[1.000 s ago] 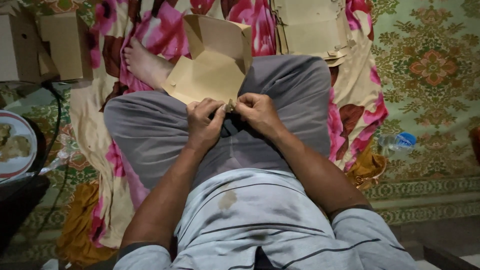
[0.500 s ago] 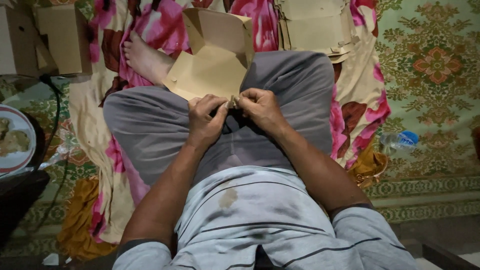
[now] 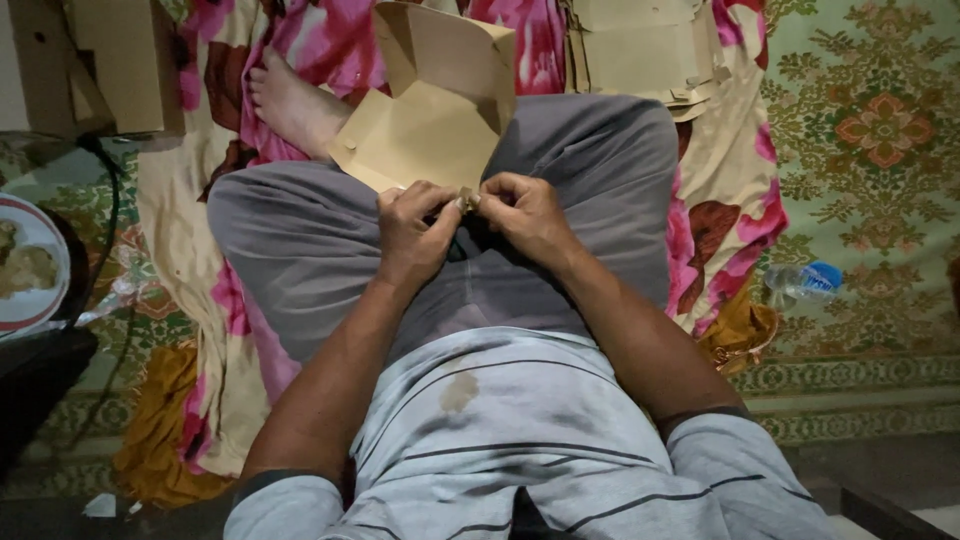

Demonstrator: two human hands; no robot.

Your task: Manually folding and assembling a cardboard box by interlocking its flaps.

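1. The half-folded brown cardboard box [image 3: 440, 120] rests on the seated person's lap.
2. Left hand [image 3: 418, 232] and right hand [image 3: 522, 210] each pinch its near corner tab, grips closed on it.
3. Likely locking that corner; the next move needs firm, aligned pressure.

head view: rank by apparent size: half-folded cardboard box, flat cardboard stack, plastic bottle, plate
1. half-folded cardboard box, held by the left hand and right hand
2. flat cardboard stack, cut off by the top edge, so its rank against the box is unsure
3. plate, cropped at the left
4. plastic bottle
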